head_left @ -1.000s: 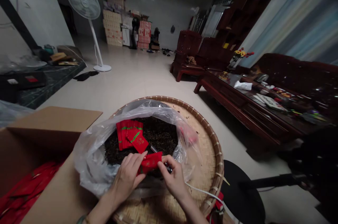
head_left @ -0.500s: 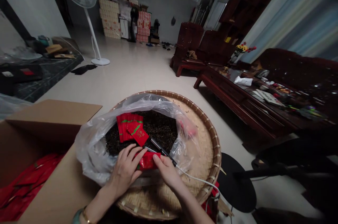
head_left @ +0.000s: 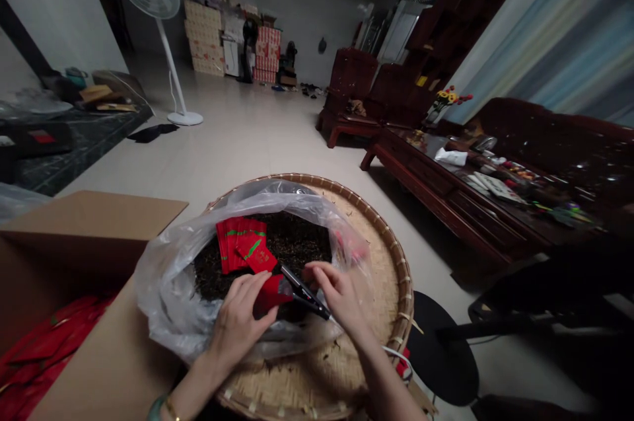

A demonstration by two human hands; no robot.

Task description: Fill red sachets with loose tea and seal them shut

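Note:
My left hand [head_left: 242, 315] grips a small red packet [head_left: 268, 294] between thumb and fingers, its right end beside a black hair straightener [head_left: 303, 292]. The straightener lies slanted across the near side of the clear plastic bag [head_left: 166, 275], with a white cord at its lower end. Just right of it is my right hand [head_left: 339, 292], its fingers curled together; whether anything is in them is hidden. Dark loose tea leaves [head_left: 300, 236] fill the bag. On the leaves lie several red packets with green stripes [head_left: 242, 244].
The bag rests on a round woven bamboo tray [head_left: 384, 256]. To the left stands an open cardboard box [head_left: 106, 216] holding many red packets [head_left: 54, 335]. A black round stand base [head_left: 443, 348] is on the floor at right. Beyond are a white fan [head_left: 171, 71] and wooden furniture [head_left: 421, 170].
My right hand has let go of the red packet and moved up and right, past the straightener. My left hand still holds the packet, now tilted toward the straightener.

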